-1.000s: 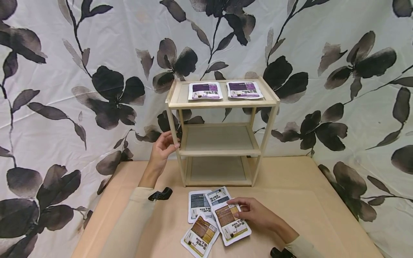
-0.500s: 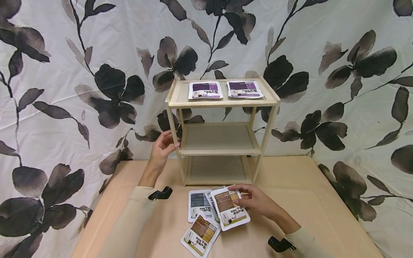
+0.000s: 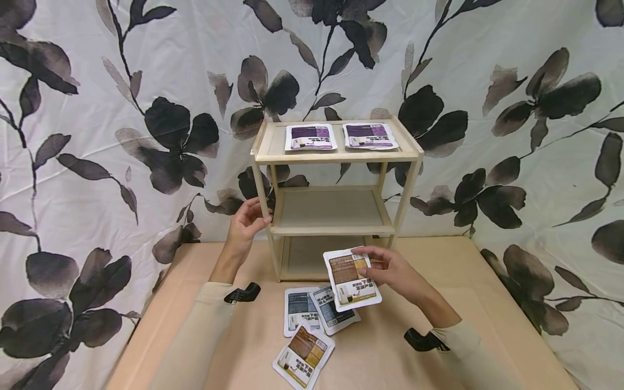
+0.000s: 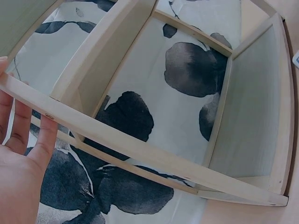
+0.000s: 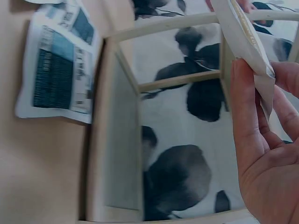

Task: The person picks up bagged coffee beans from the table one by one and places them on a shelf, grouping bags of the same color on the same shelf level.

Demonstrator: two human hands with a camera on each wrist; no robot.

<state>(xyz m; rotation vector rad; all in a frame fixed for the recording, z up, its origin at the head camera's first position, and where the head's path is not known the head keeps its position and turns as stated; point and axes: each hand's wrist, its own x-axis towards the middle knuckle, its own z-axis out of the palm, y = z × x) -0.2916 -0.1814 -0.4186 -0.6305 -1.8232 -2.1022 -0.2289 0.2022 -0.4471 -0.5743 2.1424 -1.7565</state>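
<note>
My left hand (image 3: 244, 226) holds the left front post of a small three-tier wooden shelf (image 3: 331, 231). In the left wrist view, fingers (image 4: 45, 140) lie behind the post. My right hand (image 3: 392, 273) pinches a flat brown-and-yellow sachet (image 3: 347, 277) by its right edge, raised in front of the lowest tier. Seen edge-on in the right wrist view, that sachet (image 5: 240, 37) sits between thumb and fingers. On the table below lie two blue-and-white sachets, one (image 3: 298, 310) partly under the other (image 3: 330, 313), and another brown-and-yellow sachet (image 3: 303, 355) nearer the front.
Two purple sachets, a left one (image 3: 311, 138) and a right one (image 3: 370, 136), lie side by side on the shelf's top tier. A peach-coloured table (image 3: 439, 303) carries the shelf. White cloth with dark flowers (image 3: 180, 146) hangs behind.
My right hand has lifted the brown-and-yellow sachet off the blue one and carried it up toward the shelf, uncovering the blue sachet. My left hand has stayed on the post.
</note>
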